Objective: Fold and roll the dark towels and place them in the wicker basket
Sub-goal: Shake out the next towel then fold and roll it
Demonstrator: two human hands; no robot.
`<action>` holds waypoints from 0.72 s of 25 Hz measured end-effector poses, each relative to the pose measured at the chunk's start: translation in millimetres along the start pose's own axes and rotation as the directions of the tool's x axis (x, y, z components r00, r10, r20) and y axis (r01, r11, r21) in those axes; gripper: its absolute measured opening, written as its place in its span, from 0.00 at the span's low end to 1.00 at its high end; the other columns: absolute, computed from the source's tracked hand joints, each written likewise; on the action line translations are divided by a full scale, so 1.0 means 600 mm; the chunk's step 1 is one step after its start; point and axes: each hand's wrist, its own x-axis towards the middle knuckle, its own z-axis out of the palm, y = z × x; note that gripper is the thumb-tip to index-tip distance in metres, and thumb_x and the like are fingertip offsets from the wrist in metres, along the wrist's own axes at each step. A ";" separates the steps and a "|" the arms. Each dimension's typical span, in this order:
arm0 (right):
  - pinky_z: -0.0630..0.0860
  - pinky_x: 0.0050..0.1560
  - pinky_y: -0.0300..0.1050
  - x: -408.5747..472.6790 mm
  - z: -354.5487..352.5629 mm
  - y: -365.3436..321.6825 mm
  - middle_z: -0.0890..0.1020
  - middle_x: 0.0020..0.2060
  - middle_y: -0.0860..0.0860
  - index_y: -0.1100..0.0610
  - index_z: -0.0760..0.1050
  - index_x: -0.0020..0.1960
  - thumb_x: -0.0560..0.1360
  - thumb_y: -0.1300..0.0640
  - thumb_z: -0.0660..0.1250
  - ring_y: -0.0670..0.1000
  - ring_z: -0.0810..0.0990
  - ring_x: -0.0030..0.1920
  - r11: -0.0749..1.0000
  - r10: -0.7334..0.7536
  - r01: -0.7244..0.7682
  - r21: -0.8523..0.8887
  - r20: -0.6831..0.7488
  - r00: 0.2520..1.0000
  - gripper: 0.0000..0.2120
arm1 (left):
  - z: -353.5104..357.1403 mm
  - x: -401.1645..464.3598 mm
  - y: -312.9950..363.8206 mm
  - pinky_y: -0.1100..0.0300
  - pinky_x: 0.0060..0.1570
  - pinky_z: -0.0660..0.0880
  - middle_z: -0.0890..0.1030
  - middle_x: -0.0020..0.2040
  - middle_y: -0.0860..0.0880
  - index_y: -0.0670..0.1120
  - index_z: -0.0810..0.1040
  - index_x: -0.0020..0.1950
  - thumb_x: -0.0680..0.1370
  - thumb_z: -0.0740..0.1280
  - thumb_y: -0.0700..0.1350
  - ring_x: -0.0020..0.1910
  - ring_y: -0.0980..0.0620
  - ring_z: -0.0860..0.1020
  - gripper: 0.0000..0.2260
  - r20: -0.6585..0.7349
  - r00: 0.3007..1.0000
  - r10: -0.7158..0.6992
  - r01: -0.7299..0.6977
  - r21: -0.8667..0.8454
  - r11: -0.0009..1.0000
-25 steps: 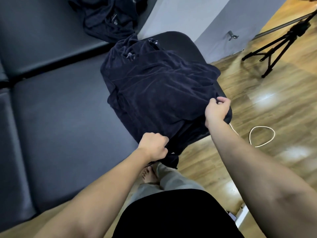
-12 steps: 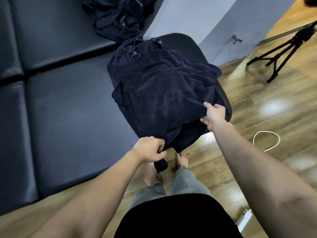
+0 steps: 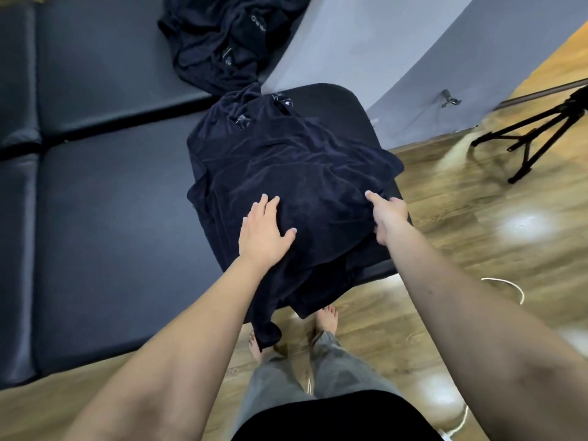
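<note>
While my left hand lies flat, fingers spread, on the dark towel, my right hand rests loose-fingered on its edge; it stretches lengthwise away beyond my fingertips, draped over the chair.

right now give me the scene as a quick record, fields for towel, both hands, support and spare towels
towel: dark towel spread over a black stool, near edge hanging off toward the floor
left hand: left hand flat on the towel, fingers straight
right hand: right hand on the towel's right edge, fingers extended
spare towels: crumpled pile on the black mat
basket: not in view
</note>
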 end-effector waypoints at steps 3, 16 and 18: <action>0.77 0.47 0.49 0.002 0.007 -0.030 0.82 0.51 0.52 0.59 0.74 0.66 0.71 0.46 0.78 0.51 0.79 0.42 1.000 0.024 -0.022 -0.019 0.067 0.997 0.29 | 0.003 0.019 0.019 0.46 0.71 0.67 0.62 0.79 0.47 0.50 0.64 0.78 0.79 0.66 0.60 0.76 0.44 0.63 0.31 -0.019 1.000 -0.016 0.016 0.023 1.000; 0.80 0.51 0.51 -0.067 0.053 -0.137 0.83 0.50 0.56 0.58 0.76 0.59 0.77 0.54 0.64 0.57 0.83 0.49 0.931 -0.091 -0.108 0.349 0.507 0.857 0.14 | -0.012 0.020 0.187 0.49 0.54 0.75 0.79 0.59 0.52 0.52 0.70 0.64 0.77 0.67 0.45 0.57 0.49 0.78 0.17 -0.201 0.970 -0.135 0.044 -0.403 0.914; 0.82 0.50 0.54 -0.068 0.059 -0.149 0.84 0.49 0.56 0.57 0.78 0.55 0.77 0.57 0.65 0.57 0.83 0.48 0.915 -0.157 -0.017 0.402 0.396 0.905 0.09 | -0.028 0.020 0.150 0.51 0.49 0.75 0.79 0.54 0.53 0.52 0.72 0.60 0.76 0.66 0.42 0.51 0.50 0.79 0.13 -0.255 0.958 -0.134 0.062 -0.274 0.960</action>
